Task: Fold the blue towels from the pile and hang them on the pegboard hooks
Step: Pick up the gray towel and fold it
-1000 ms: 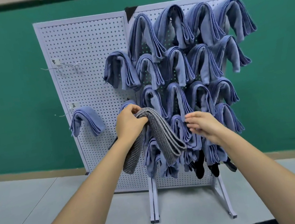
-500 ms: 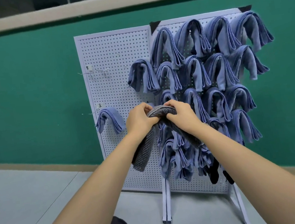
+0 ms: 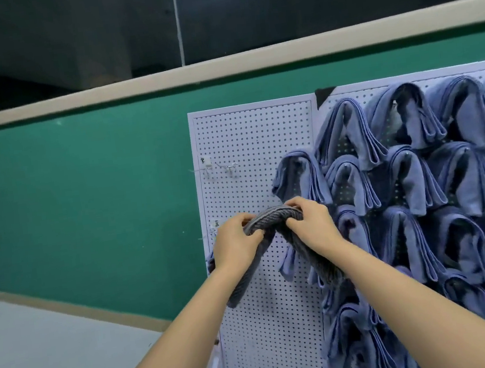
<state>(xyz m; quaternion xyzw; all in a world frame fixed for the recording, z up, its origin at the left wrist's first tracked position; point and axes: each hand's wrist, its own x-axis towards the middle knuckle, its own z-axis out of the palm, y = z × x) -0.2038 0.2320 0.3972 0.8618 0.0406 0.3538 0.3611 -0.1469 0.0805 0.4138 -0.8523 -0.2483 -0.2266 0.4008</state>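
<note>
a person's left hand [image 3: 235, 244] and right hand [image 3: 312, 225] grasp a folded grey towel [image 3: 273, 217] in front of a white pegboard [image 3: 254, 139]. the towel arches between the two hands, which sit close together without touching. the left hand's fingers curl over the towel's left shoulder. the right hand pinches its right shoulder, fingers on top and thumb at the front. an end droops from each grasp: one passes down behind the left forearm, the other hangs under the right wrist, near the seam between the board's two panels. whether the towel touches the board or rests on a hook cannot be told. blue towels [image 3: 347, 131] cover the right panel in overlapping rows, each draped over its peg, the nearest just beside the right hand. a corner of another blue cloth [image 3: 211, 264] shows at the board's left edge, behind the left wrist. on the left panel above the hands, bare wire hooks [image 3: 227, 167] stick out beside a small label [image 3: 206, 160]. behind the board stands a green wall [image 3: 84, 203] capped by a pale ledge [image 3: 221, 67], with grey floor [image 3: 43, 361] below.
</note>
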